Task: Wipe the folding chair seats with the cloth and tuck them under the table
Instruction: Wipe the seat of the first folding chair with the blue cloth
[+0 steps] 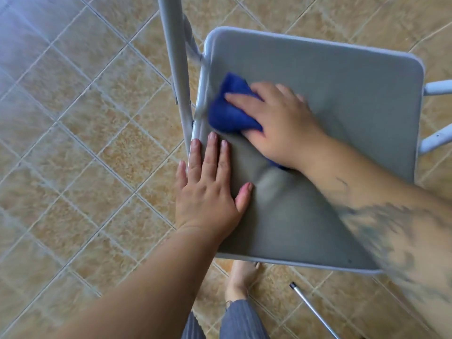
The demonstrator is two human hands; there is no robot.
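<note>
Pressing the blue cloth flat under my right hand, I work the seat edge at nine o'clock; unwiped seat stretches toward three (my open left hand braces, holding nothing).

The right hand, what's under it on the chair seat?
A blue cloth lies under the right hand, pressed on the grey seat. The hand covers the cloth's near part, so its full extent is hidden.

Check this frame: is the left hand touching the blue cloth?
Apart. In the head view the left hand lies flat on the chair seat, and bare grey seat shows between its fingertips and the blue cloth under the right hand.
</note>
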